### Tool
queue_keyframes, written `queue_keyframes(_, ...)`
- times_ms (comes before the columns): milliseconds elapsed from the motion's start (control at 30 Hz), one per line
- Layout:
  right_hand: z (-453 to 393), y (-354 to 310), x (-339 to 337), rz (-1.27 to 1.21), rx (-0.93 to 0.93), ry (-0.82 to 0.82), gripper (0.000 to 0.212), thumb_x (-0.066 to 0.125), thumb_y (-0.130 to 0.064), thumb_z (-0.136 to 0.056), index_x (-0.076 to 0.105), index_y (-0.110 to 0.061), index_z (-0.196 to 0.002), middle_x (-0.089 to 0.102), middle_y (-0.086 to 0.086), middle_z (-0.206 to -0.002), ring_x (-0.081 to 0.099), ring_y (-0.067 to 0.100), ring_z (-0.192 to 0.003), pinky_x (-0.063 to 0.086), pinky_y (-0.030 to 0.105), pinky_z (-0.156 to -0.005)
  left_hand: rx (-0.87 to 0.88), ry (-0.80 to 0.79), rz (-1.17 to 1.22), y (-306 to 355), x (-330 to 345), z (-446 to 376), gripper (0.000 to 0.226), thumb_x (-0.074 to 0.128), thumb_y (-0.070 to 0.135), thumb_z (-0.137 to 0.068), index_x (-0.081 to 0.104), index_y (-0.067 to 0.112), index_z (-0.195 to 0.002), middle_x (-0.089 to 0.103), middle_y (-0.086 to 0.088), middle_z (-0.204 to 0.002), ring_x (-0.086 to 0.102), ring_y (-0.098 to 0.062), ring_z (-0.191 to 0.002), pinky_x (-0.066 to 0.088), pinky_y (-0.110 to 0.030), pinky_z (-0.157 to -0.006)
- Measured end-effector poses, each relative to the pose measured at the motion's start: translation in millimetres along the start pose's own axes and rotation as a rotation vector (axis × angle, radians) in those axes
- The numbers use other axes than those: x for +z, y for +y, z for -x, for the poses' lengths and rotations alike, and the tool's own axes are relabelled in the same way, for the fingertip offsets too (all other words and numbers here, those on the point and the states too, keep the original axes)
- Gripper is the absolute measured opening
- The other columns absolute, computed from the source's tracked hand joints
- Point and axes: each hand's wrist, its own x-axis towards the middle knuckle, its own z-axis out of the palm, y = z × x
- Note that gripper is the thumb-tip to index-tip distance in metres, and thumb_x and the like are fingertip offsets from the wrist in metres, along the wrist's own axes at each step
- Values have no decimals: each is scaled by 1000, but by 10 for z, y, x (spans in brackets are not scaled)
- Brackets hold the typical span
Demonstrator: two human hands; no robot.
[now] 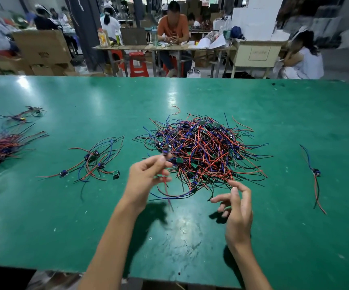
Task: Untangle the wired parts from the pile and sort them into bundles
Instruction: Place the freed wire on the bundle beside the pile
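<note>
Two left fingers point(161, 159) around wires point(165, 181)

Bare green table point(190, 227) near the front edge; tangled pile point(203, 151) mid-table, small bundle point(94, 162) leftward.

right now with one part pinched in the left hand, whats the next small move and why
Probably lift the left hand up and leftward to draw its wired part free, since its wires seem to trail back toward the pile. The right hand hovers open at the pile's near edge, ready to steady it.
</note>
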Motion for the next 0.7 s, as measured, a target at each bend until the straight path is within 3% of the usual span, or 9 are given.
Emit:
queue_keyframes(100,-2,-15,14,38,3,-76,20,44,-55,-94,53,-43,-108,74,6,-77,54,17,-58,43,23,-56,86,239,-222,20,-514,-263,17,59,7,-99,71,-1,-108,72,-8,-77,64,-11,-63,60,-24,-60)
queue_keyframes(200,3,-15,19,92,12,-149,17,47,-48,-94,54,-40,-107,74,3,-75,57,18,-59,44,35,-63,27,417,-483,-35,-959,-486,21,58,7,-101,69,-8,-109,68,-17,-85,67,-25,-69,61,-27,-60)
queue_keyframes(300,19,-26,21,114,25,-191,18,49,-52,-92,55,-42,-106,74,2,-74,58,17,-60,48,40,-64,-62,527,-776,-144,-1244,-547,12,61,8,-97,69,-1,-100,68,-19,-92,70,-31,-73,60,-44,-78)
queue_keyframes(367,18,-37,26,122,31,-204,27,51,-58,-88,55,-40,-107,74,1,-73,58,21,-59,51,47,-65,-58,615,-1024,-217,-1266,-538,21,64,9,-94,63,-8,-107,61,-29,-108,60,-43,-102,45,-49,-94)
queue_keyframes(467,10,-31,31,157,41,-221,26,55,-55,-87,55,-39,-107,74,0,-72,59,30,-59,52,54,-67,22,729,-1312,-267,-929,-394,39,70,16,-88,60,7,-125,43,-24,-138,33,-39,-130,30,-52,-103)
queue_keyframes(500,7,-17,31,171,42,-233,19,59,-48,-90,55,-39,-107,74,-1,-72,62,27,-60,53,54,-67,125,695,-1336,-286,-748,-314,35,71,17,-88,64,14,-122,46,-19,-138,33,-37,-129,28,-49,-100)
queue_keyframes(567,-4,24,29,196,39,-249,15,65,-33,-96,56,-40,-106,75,-1,-72,67,23,-64,55,50,-68,360,417,-1257,-355,-359,-133,20,72,23,-89,72,23,-109,60,-7,-121,41,-29,-118,25,-38,-90)
queue_keyframes(633,-15,68,26,244,29,-259,17,66,-26,-96,58,-38,-105,75,-4,-71,68,15,-64,54,42,-67,412,36,-1200,-477,3,46,19,70,41,-91,72,30,-105,61,7,-110,44,-18,-112,23,-32,-89)
queue_keyframes(700,-22,93,28,298,39,-259,16,67,-22,-94,62,-35,-103,74,-8,-70,67,5,-63,49,35,-66,389,-120,-1244,-613,249,157,28,64,57,-89,70,35,-104,56,15,-109,42,-10,-111,22,-30,-92)
